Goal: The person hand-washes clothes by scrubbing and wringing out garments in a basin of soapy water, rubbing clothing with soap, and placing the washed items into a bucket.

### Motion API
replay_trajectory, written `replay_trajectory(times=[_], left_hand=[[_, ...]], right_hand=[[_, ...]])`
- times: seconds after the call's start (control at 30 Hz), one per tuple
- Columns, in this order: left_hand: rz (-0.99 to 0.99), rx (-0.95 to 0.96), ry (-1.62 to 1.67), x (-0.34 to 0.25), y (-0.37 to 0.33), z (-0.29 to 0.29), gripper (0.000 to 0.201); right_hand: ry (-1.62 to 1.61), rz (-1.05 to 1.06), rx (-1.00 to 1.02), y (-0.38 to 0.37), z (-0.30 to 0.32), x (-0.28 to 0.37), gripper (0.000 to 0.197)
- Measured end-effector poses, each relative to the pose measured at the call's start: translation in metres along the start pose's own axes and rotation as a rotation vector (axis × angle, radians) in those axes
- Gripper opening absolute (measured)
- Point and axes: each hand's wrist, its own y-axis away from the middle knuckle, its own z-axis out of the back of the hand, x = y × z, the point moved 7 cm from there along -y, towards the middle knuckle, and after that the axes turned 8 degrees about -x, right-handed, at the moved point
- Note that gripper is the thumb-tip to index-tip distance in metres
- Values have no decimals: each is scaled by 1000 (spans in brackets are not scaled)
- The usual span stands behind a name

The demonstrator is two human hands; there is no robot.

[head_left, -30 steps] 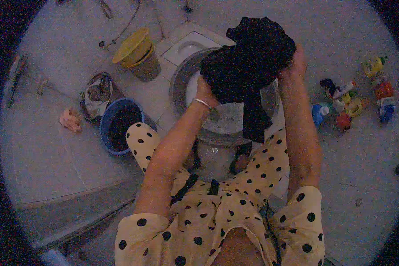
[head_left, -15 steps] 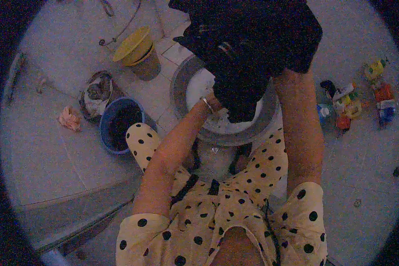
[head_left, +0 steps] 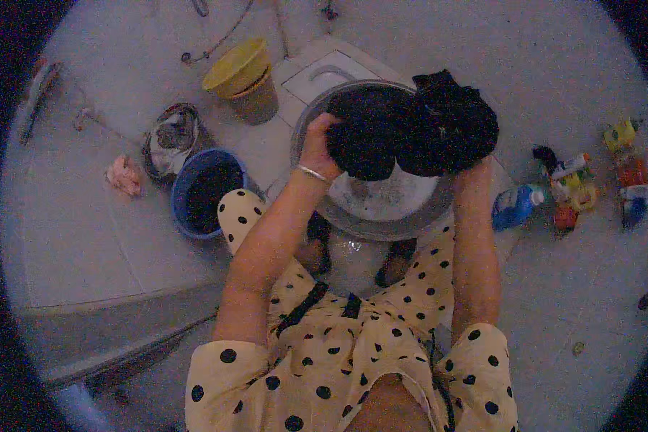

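Observation:
A black cloth garment [head_left: 446,129] is bunched in two lumps over a round grey metal basin [head_left: 381,229]. Whitish suds or water [head_left: 389,198] show in the basin below it. My left hand [head_left: 320,147], with a bangle at the wrist, is closed on the garment's left side, thumb near its edge. On the other side my right hand [head_left: 477,174] holds the right lump, its fingers mostly hidden by the dark cloth. I cannot tell what kind of garment it is.
To the left are a blue bucket [head_left: 239,173] with dark contents, a metal pot [head_left: 151,155], a yellow tub [head_left: 234,68] on a bucket, and a pink crumpled cloth [head_left: 124,176]. On the right floor lie a blue bottle [head_left: 515,205] and several colourful packets [head_left: 572,191].
The black garment has come down from high over the basin's far right and is now gathered into lumps. My right hand has lowered; my left has moved up and left.

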Motion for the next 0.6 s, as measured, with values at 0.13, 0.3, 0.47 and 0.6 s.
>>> replay_trajectory(times=[0.13,0.3,0.47,0.6], left_hand=[[-63,-30,31,-27,16,-18,41],[-521,13,-74,-120,116,-35,51],[-822,2,-336,-161,194,-27,58],[-1429,-558,-1159,-206,256,56,69]], right_hand=[[-552,-564,-65,25,-48,-78,44],[-470,-613,23,85,-159,-63,42],[-483,-608,141,124,-226,-59,36],[54,-255,333,150,-295,-81,33]])
